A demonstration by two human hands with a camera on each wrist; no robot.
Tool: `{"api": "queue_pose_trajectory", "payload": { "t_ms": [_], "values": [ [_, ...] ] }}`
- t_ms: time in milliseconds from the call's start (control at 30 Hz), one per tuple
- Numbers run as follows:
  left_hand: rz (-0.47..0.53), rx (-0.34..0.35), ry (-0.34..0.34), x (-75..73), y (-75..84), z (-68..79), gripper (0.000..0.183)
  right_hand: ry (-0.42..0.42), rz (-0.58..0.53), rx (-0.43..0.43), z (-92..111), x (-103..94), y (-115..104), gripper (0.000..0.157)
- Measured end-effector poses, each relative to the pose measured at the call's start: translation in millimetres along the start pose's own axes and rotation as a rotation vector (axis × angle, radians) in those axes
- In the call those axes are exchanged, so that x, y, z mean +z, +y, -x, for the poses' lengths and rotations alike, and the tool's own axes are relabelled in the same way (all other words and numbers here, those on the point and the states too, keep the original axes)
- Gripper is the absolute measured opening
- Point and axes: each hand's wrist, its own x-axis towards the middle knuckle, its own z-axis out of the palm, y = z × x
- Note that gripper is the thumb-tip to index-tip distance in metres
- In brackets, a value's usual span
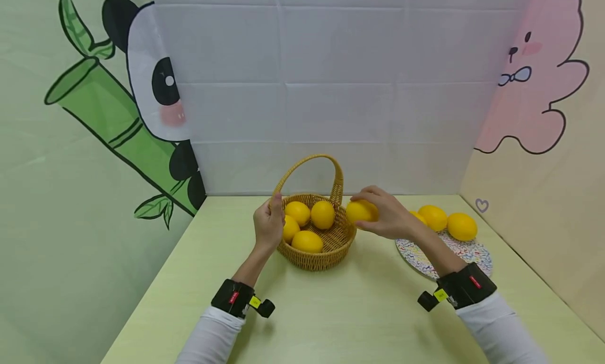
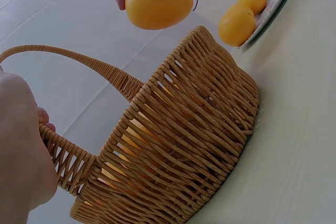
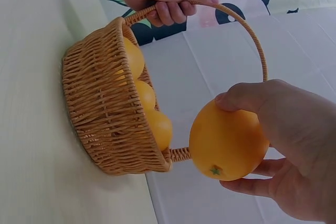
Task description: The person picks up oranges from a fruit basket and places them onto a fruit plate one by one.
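Observation:
My left hand (image 1: 268,222) grips the left side of the handle of a wicker basket (image 1: 315,260), which stands on the table. Several yellow-orange oranges (image 1: 308,242) lie inside it, mostly toward its left and back. With thumb and fingers, my right hand (image 1: 385,214) holds another orange (image 3: 229,141) at the basket's right rim. A green star-shaped stem end shows on this orange in the right wrist view. In the left wrist view the held orange (image 2: 159,4) appears above the rim, apart from the basket (image 2: 173,145).
On the right of the table (image 1: 331,322) lies a round plate (image 1: 477,256) with a colourful speckled pattern. It bears more oranges (image 1: 462,227) at its far side, partly hidden behind my right hand. A white sheet (image 1: 340,101) hangs behind the table, between walls with cartoon animals.

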Motion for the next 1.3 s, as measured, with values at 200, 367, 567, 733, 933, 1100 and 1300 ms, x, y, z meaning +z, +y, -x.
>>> {"api": "queue_pose_trajectory", "payload": {
  "t_ms": [200, 367, 567, 733, 933, 1100, 1300],
  "values": [
    [-0.005, -0.004, 0.001, -1.0, -0.6, 1.6, 0.053, 0.051, -0.006, 0.031, 18.3, -11.3, 12.1, 0.055],
    [0.004, 0.002, 0.002, -1.2, -0.8, 1.7, 0.053, 0.079, -0.015, 0.065, 34.2, -23.3, 20.2, 0.056],
    [0.005, -0.012, 0.002, -1.5, -1.2, 0.5, 0.053, 0.123, -0.012, 0.115, 53.2, -35.8, 29.7, 0.057],
    [0.005, -0.017, -0.005, -1.6, -1.3, 0.6, 0.053, 0.146, 0.009, 0.136, 70.3, -42.9, 40.1, 0.055],
    [0.001, -0.015, -0.001, -1.5, -0.2, 1.0, 0.052, 0.172, 0.032, 0.167, 89.7, -48.7, 53.5, 0.053],
    [0.014, -0.025, -0.007, -1.6, 0.4, 0.5, 0.052, 0.185, 0.069, 0.193, 106.5, -53.4, 63.4, 0.053],
    [0.007, -0.023, -0.013, -1.3, 0.2, -0.7, 0.052, 0.179, 0.108, 0.248, 125.0, -60.5, 77.9, 0.055]
  ]
}}
